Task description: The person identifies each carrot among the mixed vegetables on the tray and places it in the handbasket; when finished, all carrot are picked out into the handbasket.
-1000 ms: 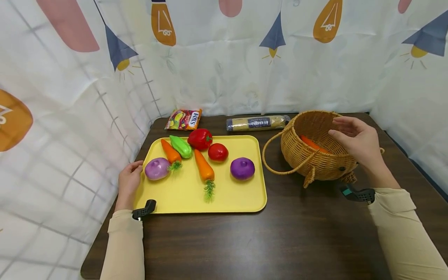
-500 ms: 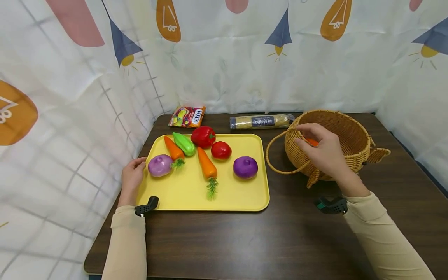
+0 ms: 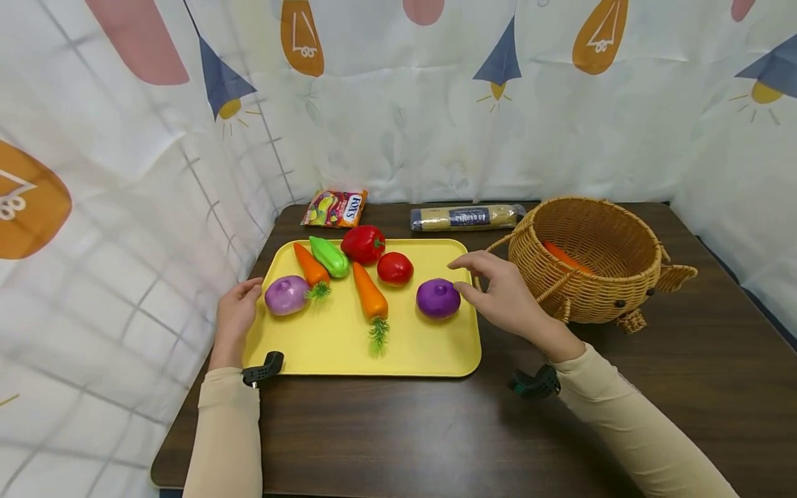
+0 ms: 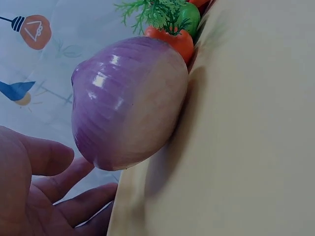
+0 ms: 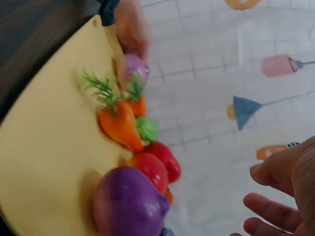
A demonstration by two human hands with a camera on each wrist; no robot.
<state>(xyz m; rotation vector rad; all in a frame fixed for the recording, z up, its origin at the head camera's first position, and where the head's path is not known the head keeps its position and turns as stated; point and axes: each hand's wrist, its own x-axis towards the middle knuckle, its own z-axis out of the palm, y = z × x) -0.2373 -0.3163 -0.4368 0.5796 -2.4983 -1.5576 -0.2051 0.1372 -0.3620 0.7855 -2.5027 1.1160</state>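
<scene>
At far left, we saw the left hand [image 3: 235, 318], relaxed and loosely bent around nothing, at the rim of a yellow tray [image 3: 336, 349] on a dark worktop [image 3: 373, 436]; whether it touched the rim, we could not tell. Just beside it sat a pale purple onion [image 3: 287, 295], the leafy top of a carrot [image 3: 309, 264] crowding its right side. Behind the tray, we noted a sweets packet [image 3: 335, 209] marked FOX'S. A green vegetable [image 3: 330, 257], red pepper [image 3: 363, 244], second carrot [image 3: 370, 294] and tomato [image 3: 395, 268] filled the tray's middle and back. A long clear packet [image 3: 468, 217] lay behind, its right end near the basket. The dark purple onion [image 3: 438, 299] stood near the tray's right edge. Close by, we found the right hand [image 3: 510, 297] with thumb and fingers parted, hiding part of the handle [image 3: 500, 242] of a wicker basket [image 3: 594, 294], which held something orange [image 3: 565, 257].
</scene>
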